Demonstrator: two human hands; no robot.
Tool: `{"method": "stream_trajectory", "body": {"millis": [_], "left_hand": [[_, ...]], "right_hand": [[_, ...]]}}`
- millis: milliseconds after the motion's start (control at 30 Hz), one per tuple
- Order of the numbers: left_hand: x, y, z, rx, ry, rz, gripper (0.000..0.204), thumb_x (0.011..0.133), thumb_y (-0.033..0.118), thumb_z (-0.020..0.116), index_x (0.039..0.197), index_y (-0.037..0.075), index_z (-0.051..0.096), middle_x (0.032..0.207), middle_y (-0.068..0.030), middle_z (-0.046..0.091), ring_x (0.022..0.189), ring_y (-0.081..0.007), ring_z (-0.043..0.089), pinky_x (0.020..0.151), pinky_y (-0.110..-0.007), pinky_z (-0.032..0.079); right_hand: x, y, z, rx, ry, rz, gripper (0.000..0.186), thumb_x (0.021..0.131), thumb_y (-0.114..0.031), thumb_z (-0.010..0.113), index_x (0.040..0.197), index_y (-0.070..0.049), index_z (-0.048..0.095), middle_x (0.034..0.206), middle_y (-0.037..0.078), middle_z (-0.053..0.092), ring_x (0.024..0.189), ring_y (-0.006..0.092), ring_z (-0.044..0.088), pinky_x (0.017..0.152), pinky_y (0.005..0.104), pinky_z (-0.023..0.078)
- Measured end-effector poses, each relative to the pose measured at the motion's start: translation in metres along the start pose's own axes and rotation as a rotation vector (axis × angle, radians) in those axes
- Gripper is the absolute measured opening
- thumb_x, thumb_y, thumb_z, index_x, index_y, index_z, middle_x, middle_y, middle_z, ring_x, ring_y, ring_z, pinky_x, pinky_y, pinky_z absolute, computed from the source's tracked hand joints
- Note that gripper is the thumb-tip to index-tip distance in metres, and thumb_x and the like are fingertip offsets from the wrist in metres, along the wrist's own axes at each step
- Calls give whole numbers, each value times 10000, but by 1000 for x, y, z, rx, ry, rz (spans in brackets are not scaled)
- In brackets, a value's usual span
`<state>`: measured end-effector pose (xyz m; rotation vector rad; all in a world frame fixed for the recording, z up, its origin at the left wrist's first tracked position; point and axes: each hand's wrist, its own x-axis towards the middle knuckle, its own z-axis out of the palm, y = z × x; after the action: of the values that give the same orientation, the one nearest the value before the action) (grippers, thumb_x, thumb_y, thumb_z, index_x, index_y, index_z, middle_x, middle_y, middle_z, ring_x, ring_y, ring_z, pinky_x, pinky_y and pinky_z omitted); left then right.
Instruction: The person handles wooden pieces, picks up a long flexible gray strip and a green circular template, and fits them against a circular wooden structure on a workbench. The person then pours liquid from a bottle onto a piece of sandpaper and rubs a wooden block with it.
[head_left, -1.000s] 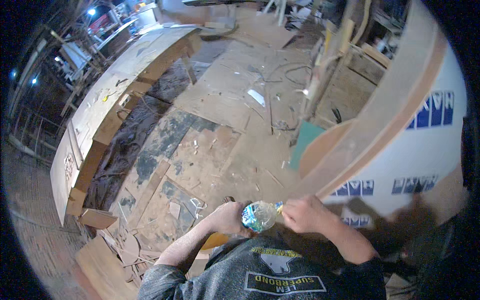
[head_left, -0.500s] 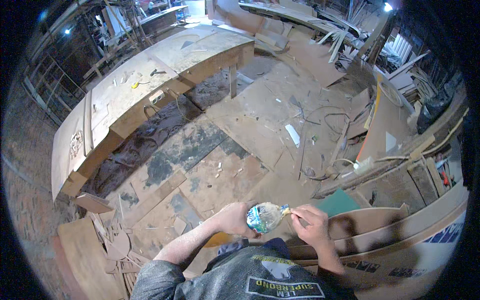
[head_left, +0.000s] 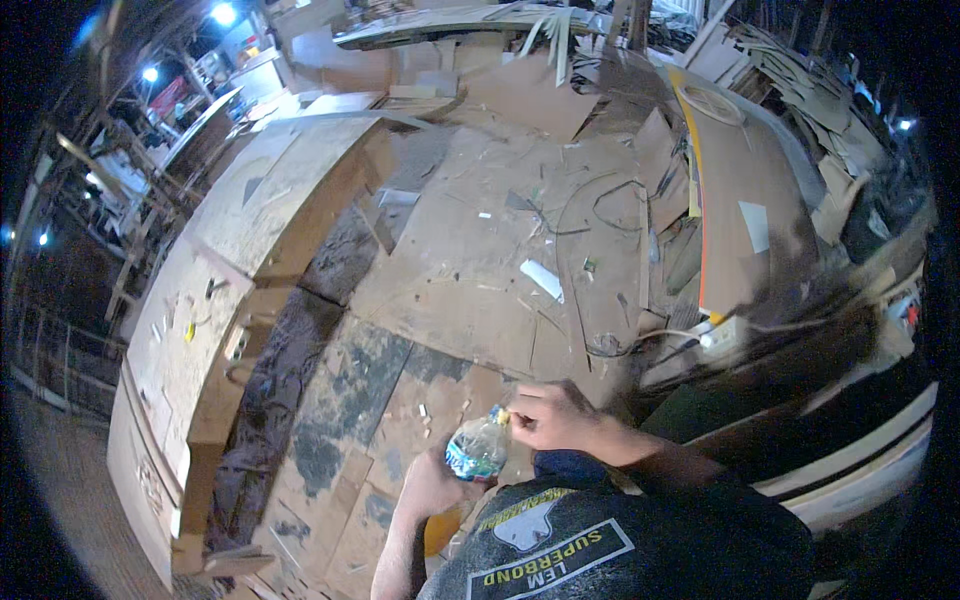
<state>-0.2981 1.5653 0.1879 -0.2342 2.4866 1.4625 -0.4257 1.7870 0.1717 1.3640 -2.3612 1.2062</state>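
My left hand (head_left: 432, 487) is wrapped round the clear plastic water bottle (head_left: 476, 450) near my chest, right hand (head_left: 548, 415) fingers pinched on its cap; squeezing that soft body could, I reckon, slop water onto the plywood floor (head_left: 470, 270).

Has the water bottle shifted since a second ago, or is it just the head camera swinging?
Cannot tell: the bottle keeps its place between both hands above the shirt; the floor's shift is camera motion.
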Motion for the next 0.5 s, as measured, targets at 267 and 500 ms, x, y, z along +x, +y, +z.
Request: {"method": "stream_trajectory", "body": {"millis": [267, 500], "left_hand": [[144, 42, -40, 129, 167, 20, 676, 665, 389, 924, 1135, 13, 617, 869, -238, 724, 891, -405, 721, 696, -461, 564], [268, 104, -102, 324, 152, 5, 626, 702, 390, 911, 1135, 23, 644, 891, -211, 736, 867, -390, 724, 700, -450, 571]], "right_hand": [[131, 120, -17, 52, 185, 78, 199, 678, -50, 712, 682, -73, 514, 669, 82, 522, 542, 282, 580, 488, 396, 455], [236, 203, -51, -22, 359, 77, 183, 665, 9, 691, 676, -69, 525, 648, 68, 522, 499, 237, 547, 458, 349, 419]]}}
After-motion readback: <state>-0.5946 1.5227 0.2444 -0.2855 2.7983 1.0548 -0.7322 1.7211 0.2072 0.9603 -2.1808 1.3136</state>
